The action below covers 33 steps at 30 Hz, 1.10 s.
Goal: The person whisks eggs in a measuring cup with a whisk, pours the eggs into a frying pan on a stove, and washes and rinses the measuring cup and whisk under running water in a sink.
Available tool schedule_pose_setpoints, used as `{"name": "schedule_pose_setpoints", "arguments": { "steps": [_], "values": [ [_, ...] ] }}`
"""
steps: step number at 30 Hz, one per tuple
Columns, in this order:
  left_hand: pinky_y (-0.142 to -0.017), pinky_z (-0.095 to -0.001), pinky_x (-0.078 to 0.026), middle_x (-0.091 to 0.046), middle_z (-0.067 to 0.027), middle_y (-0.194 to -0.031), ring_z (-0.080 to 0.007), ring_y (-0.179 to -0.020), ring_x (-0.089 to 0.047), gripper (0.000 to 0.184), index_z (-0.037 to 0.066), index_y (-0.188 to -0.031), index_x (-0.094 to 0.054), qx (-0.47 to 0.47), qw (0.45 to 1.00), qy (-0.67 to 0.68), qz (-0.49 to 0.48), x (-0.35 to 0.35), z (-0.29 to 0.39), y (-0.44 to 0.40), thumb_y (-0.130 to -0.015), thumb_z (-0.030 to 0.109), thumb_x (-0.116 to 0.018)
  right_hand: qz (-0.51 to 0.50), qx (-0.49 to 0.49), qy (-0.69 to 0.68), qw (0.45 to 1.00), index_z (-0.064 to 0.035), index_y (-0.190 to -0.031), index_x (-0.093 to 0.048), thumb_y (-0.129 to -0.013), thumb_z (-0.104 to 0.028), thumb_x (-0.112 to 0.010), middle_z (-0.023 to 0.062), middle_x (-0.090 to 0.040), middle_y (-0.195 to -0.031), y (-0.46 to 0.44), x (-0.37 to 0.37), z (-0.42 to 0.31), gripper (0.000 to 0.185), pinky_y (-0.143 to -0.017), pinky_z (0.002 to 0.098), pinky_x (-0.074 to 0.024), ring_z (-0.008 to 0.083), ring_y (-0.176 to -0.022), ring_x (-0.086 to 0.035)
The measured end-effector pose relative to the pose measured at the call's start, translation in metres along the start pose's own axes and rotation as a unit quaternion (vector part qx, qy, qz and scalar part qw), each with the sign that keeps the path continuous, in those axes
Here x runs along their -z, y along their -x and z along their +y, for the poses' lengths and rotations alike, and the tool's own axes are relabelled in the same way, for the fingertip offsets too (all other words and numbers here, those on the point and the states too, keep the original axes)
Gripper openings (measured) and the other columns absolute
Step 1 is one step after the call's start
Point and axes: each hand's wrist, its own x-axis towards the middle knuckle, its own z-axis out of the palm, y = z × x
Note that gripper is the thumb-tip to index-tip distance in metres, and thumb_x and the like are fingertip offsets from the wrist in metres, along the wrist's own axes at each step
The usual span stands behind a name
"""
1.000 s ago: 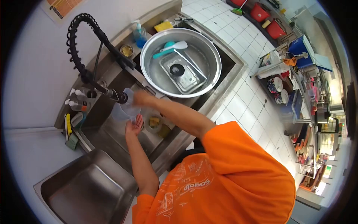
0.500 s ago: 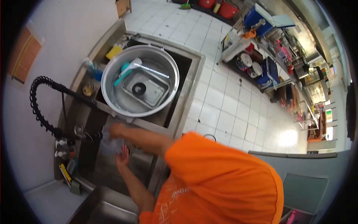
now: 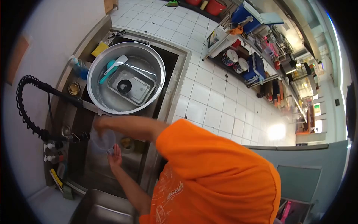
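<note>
A translucent plastic tub (image 3: 104, 141) is over the basin of a steel sink (image 3: 100, 170). My right hand (image 3: 100, 126) is at the tub's upper edge, blurred by motion, so its grip is unclear. Beside the tub's lower rim, my left hand (image 3: 116, 159) has its palm up and fingers stretched out. Whether it touches the rim is hard to tell. Close to both hands, a round drain (image 3: 128, 144) shows something yellowish in it. The faucet's spray head (image 3: 84, 136) points toward the tub from the left.
A large aluminium pot (image 3: 159, 98) holds water, a metal pan (image 3: 138, 86), a white-and-teal spatula (image 3: 114, 67) and a black round piece (image 3: 124, 86). Along the wall are a yellow sponge (image 3: 100, 49), a blue bottle (image 3: 79, 70) and a small metal cup (image 3: 74, 88). A loaded shelf (image 3: 218, 47) stands across the tiled floor.
The view has shifted, moving the scene leftward. The tub's round opening and the drain now show more. My left hand remains beside the tub, palm up.
</note>
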Motion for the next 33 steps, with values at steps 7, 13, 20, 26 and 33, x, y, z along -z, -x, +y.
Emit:
{"name": "schedule_pose_setpoints", "arguments": {
  "steps": [7, 13, 20, 26, 33],
  "values": [
    [-0.114, -0.0435, -0.033, -0.042, -0.0199, -0.146, -0.0316, -0.140, -0.035, 0.050, -0.003, -0.141, -0.035, 0.032, 0.989, 0.125, -0.079, -0.017, 0.012, -0.027, -0.103, 0.028, -0.031, 0.061, -0.185, -0.151, 0.969, -0.0138, -0.114, -0.070, -0.072, -0.029, -0.075, 0.0130, -0.065, -0.121, -0.016, -0.025, -0.024, 0.045, -0.090, 0.0417, -0.0513, 0.0275, -0.115, -0.061],
    [-0.115, -0.0439, -0.033, -0.043, -0.0171, -0.146, -0.0317, -0.138, -0.037, 0.049, -0.003, -0.141, -0.035, -0.009, 0.999, 0.045, -0.008, -0.006, 0.045, -0.007, -0.102, 0.027, -0.032, 0.067, -0.133, -0.120, 0.982, -0.0138, -0.103, -0.074, -0.072, -0.032, -0.075, 0.0085, -0.072, -0.103, 0.005, -0.004, -0.019, 0.036, -0.081, 0.0384, -0.0557, 0.0252, -0.099, -0.069],
    [-0.114, -0.0439, -0.035, -0.045, -0.0197, -0.143, -0.0328, -0.136, -0.040, 0.051, -0.002, -0.140, -0.038, 0.056, 0.996, 0.059, 0.023, 0.013, 0.049, 0.008, -0.104, 0.032, -0.027, 0.036, -0.044, -0.072, 0.996, -0.0138, -0.104, -0.074, -0.068, -0.036, -0.080, 0.0130, -0.071, -0.102, -0.015, -0.008, -0.033, 0.043, -0.082, 0.0406, -0.0553, 0.0268, -0.099, -0.068],
    [-0.113, -0.0444, -0.035, -0.045, -0.0201, -0.144, -0.0338, -0.137, -0.039, 0.052, 0.000, -0.142, -0.037, -0.012, 0.999, -0.008, 0.049, 0.005, 0.042, 0.009, -0.104, 0.035, -0.026, 0.061, -0.032, -0.069, 0.995, -0.0114, -0.097, -0.076, -0.068, -0.032, -0.079, 0.0137, -0.072, -0.098, -0.003, -0.008, -0.021, 0.036, -0.082, 0.0420, -0.0556, 0.0280, -0.100, -0.068],
    [-0.113, -0.0444, -0.036, -0.045, -0.0191, -0.144, -0.0342, -0.136, -0.040, 0.052, 0.000, -0.140, -0.038, -0.051, 0.994, -0.079, 0.061, -0.001, 0.033, -0.015, -0.105, 0.034, -0.023, 0.104, -0.125, -0.183, 0.970, -0.0099, -0.104, -0.074, -0.065, -0.045, -0.082, 0.0155, -0.070, -0.107, 0.004, -0.033, -0.011, 0.052, -0.084, 0.0429, -0.0534, 0.0288, -0.102, -0.066]
  ]
}}
